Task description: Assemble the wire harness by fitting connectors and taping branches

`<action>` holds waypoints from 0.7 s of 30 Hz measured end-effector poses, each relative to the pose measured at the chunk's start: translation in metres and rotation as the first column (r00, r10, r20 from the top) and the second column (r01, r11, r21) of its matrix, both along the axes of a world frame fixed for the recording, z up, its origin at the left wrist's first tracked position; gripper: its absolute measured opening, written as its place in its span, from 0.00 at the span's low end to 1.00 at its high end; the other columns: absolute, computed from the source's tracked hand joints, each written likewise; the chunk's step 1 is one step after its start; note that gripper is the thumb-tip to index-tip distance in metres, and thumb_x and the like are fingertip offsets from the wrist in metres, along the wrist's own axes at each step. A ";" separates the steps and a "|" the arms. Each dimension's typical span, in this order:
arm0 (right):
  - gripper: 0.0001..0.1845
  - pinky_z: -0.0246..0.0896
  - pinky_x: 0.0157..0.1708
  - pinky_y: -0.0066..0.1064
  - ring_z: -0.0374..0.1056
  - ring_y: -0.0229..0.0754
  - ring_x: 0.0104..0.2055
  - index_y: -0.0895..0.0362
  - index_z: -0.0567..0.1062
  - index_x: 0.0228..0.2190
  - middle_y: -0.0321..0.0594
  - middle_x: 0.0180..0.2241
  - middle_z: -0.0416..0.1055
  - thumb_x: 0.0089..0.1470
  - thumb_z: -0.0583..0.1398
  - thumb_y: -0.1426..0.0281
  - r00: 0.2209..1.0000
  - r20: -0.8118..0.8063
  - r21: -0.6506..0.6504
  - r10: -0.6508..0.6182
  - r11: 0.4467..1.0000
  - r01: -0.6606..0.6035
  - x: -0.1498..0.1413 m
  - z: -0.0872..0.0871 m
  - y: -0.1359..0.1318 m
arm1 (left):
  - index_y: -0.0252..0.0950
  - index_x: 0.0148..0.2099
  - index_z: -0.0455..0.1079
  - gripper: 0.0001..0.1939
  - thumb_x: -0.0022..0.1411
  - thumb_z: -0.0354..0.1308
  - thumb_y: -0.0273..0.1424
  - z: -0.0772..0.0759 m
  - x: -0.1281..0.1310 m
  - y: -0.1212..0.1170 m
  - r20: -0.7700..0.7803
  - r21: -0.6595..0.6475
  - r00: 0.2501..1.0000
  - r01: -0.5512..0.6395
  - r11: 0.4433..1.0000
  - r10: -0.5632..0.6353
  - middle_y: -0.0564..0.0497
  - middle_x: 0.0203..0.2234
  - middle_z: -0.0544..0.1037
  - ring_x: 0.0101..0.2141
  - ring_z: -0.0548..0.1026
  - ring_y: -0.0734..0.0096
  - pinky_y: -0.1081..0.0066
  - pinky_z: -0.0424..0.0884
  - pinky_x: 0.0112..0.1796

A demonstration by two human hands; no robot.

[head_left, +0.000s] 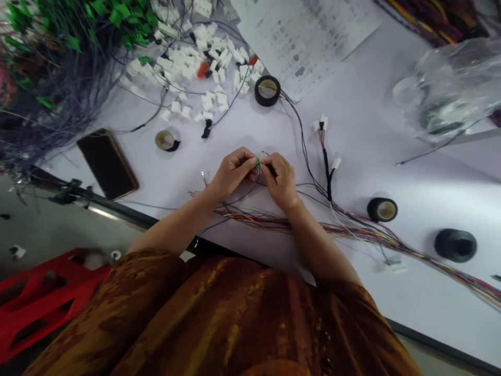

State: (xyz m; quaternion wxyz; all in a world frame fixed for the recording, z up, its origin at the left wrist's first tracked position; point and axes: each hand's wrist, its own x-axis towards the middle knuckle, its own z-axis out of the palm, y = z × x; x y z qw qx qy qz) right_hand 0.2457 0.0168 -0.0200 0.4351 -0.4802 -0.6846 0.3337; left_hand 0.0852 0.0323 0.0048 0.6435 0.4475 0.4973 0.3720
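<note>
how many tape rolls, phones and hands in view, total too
tape rolls: 4
phone: 1
hands: 2 (left hand, right hand)
total: 7

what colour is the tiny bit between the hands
Green; this small piece shows best in the head view.

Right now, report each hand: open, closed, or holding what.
Left hand: closed, pinching a small bright-green piece.
Right hand: closed, pinching the same small bright-green piece from the other side.
</note>
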 end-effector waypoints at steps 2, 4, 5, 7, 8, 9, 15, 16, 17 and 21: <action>0.07 0.59 0.37 0.32 0.63 0.37 0.33 0.54 0.68 0.31 0.35 0.30 0.68 0.63 0.57 0.69 1.000 -0.007 -0.005 -0.009 1.000 0.009 0.000 -0.002 0.000 | 0.35 0.33 0.67 0.08 0.64 0.61 0.31 -0.002 0.000 0.001 0.032 -0.009 0.999 -0.014 1.000 0.015 0.56 0.20 0.73 0.20 0.70 0.81 0.77 0.67 0.23; 0.07 0.59 0.36 0.32 0.63 0.37 0.33 0.54 0.68 0.31 0.35 0.30 0.67 0.62 0.57 0.69 1.000 -0.009 0.001 0.000 1.000 0.000 0.001 -0.003 0.001 | 0.35 0.33 0.67 0.08 0.64 0.62 0.31 -0.004 -0.001 0.002 0.047 0.009 0.999 -0.011 1.000 0.010 0.56 0.20 0.73 0.19 0.70 0.81 0.78 0.67 0.23; 0.07 0.59 0.36 0.32 0.63 0.37 0.33 0.54 0.68 0.30 0.35 0.29 0.67 0.63 0.56 0.70 1.000 -0.008 0.006 0.008 1.000 -0.008 0.001 -0.003 0.001 | 0.35 0.33 0.67 0.09 0.63 0.62 0.31 -0.004 -0.001 0.002 0.046 0.026 0.999 0.000 1.000 -0.001 0.56 0.20 0.73 0.19 0.70 0.81 0.78 0.68 0.23; 0.08 0.59 0.36 0.32 0.62 0.37 0.32 0.54 0.67 0.29 0.35 0.29 0.66 0.63 0.55 0.70 1.000 -0.007 0.014 0.021 1.000 -0.021 0.000 -0.004 0.001 | 0.34 0.33 0.68 0.09 0.62 0.63 0.31 -0.006 -0.002 0.002 0.040 0.059 0.999 0.025 0.998 -0.028 0.56 0.20 0.73 0.19 0.70 0.81 0.78 0.68 0.23; 0.08 0.59 0.35 0.32 0.62 0.37 0.32 0.54 0.66 0.29 0.34 0.28 0.65 0.63 0.55 0.71 1.000 -0.009 0.016 0.020 1.000 -0.020 0.000 -0.004 0.001 | 0.34 0.33 0.68 0.08 0.62 0.63 0.31 -0.006 -0.002 0.001 0.037 0.064 0.999 0.038 0.997 -0.040 0.56 0.20 0.73 0.19 0.70 0.81 0.78 0.68 0.23; 0.08 0.59 0.35 0.31 0.61 0.37 0.32 0.54 0.66 0.29 0.34 0.28 0.65 0.62 0.56 0.71 1.000 -0.017 0.016 0.014 1.000 -0.014 0.000 -0.003 0.001 | 0.34 0.33 0.68 0.09 0.62 0.63 0.31 -0.006 -0.002 0.001 0.037 0.060 0.998 0.041 0.997 -0.043 0.56 0.20 0.73 0.19 0.70 0.81 0.78 0.68 0.23; 0.05 0.54 0.29 0.29 0.56 0.34 0.27 0.53 0.64 0.33 0.31 0.27 0.59 0.60 0.57 0.70 0.979 -0.179 -0.077 -0.102 0.993 0.089 -0.001 0.004 0.002 | 0.35 0.33 0.67 0.07 0.65 0.59 0.30 -0.005 -0.004 0.004 0.088 -0.076 0.995 -0.037 0.996 0.044 0.56 0.20 0.73 0.18 0.70 0.82 0.80 0.67 0.21; 0.03 0.53 0.28 0.29 0.54 0.33 0.25 0.53 0.64 0.35 0.29 0.25 0.57 0.61 0.56 0.69 0.971 -0.211 -0.104 -0.114 0.990 0.094 -0.001 0.005 0.002 | 0.35 0.35 0.68 0.05 0.65 0.59 0.30 -0.005 -0.004 0.004 0.093 -0.091 0.995 -0.033 0.995 0.041 0.56 0.20 0.73 0.18 0.70 0.82 0.80 0.67 0.21; 0.03 0.52 0.27 0.29 0.52 0.33 0.24 0.52 0.63 0.38 0.28 0.24 0.54 0.62 0.55 0.69 0.966 -0.233 -0.131 -0.114 0.988 0.084 -0.001 0.005 0.001 | 0.35 0.38 0.69 0.04 0.65 0.60 0.30 -0.006 -0.004 0.005 0.097 -0.099 0.995 -0.023 0.995 0.033 0.57 0.20 0.73 0.18 0.70 0.82 0.80 0.67 0.21; 0.03 0.50 0.27 0.29 0.51 0.33 0.23 0.53 0.65 0.38 0.26 0.22 0.55 0.62 0.55 0.67 0.979 -0.199 -0.192 -0.042 0.981 0.003 -0.002 0.005 0.001 | 0.34 0.41 0.71 0.06 0.64 0.61 0.31 -0.008 -0.004 0.004 0.135 -0.044 0.991 0.018 0.999 -0.012 0.56 0.20 0.73 0.19 0.71 0.81 0.80 0.67 0.22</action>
